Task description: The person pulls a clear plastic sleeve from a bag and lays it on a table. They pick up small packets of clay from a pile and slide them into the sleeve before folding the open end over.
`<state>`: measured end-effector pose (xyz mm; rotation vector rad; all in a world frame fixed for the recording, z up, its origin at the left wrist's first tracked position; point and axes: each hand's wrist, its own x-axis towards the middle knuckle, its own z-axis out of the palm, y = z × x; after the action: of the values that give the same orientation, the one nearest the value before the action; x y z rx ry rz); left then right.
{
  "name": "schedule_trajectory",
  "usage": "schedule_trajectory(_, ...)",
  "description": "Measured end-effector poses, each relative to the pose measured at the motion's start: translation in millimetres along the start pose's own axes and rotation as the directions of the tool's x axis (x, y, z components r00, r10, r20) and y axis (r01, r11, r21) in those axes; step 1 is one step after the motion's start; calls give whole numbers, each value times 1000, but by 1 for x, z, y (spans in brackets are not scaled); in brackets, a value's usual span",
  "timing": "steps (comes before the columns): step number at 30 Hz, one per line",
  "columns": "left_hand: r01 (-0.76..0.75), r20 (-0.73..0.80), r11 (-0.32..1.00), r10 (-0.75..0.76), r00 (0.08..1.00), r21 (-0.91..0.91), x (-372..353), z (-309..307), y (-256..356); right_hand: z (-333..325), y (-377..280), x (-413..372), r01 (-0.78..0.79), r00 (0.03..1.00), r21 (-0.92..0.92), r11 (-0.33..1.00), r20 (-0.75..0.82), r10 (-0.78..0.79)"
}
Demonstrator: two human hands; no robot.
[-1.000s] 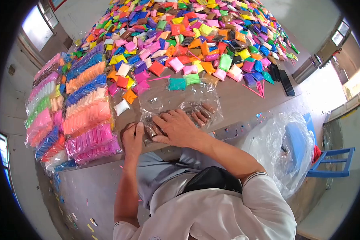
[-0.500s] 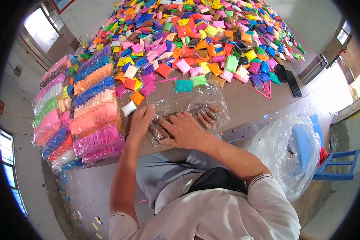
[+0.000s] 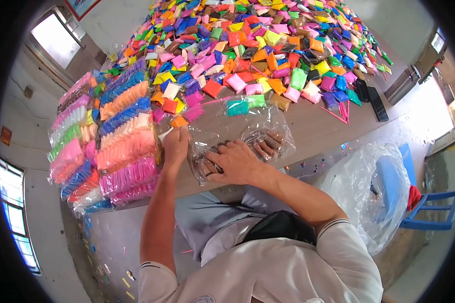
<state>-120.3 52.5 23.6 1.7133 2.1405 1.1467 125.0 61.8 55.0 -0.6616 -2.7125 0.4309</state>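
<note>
A clear plastic bag [image 3: 215, 132] lies on the table in front of me, with several brown packets [image 3: 269, 145] inside at its near side. My right hand [image 3: 236, 162] rests on the bag over some of these packets, fingers spread and bent slightly. My left hand [image 3: 175, 146] is at the bag's left edge, fingers drawn together. A white packet [image 3: 165, 133] lies against that hand, partly hidden by it, and an orange packet [image 3: 179, 121] is just beyond the fingertips. Whatever the left fingers pinch is hidden. Teal [image 3: 237, 107] and green [image 3: 256, 101] packets are at the bag's far edge.
A large heap of coloured packets [image 3: 258, 45] covers the table's far side. Filled clear bags [image 3: 126, 151] are stacked at left. A black phone [image 3: 377, 104] and a metal flask [image 3: 403, 85] are at right. Clear plastic sheeting [image 3: 364, 187] hangs beside a blue chair [image 3: 432, 209].
My left hand has shifted away from me, toward the white and orange packets, now covering part of the white one. The right hand stays on the bag. The view has tilted slightly.
</note>
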Motion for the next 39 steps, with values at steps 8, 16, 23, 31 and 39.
schedule_trajectory(8, 80, 118, 994, -71, 991, -80, 12, 4, 1, 1, -3, -2, -18, 1000, -30, 999, -9, 18)
schedule_trajectory(16, -149, -105, 988, 152, 983, 40, -20, -41, 63, -1, -6, -1, -57, 998, 26, 998, 6, 56)
schedule_trajectory(23, -188, -12, 982, 188, 982, -4, -45, -17, 93, -10, 7, 0, -15, 999, 117, 993, 37, 10)
schedule_trajectory(31, -253, 121, 964, 243, 963, 79, -64, 17, 110, -89, 102, -37, -152, 953, 502, 851, -155, 261)
schedule_trajectory(39, -183, 96, 981, 177, 979, 61, -65, 20, 101, -51, 137, -43, 74, 979, 321, 944, -203, -8)
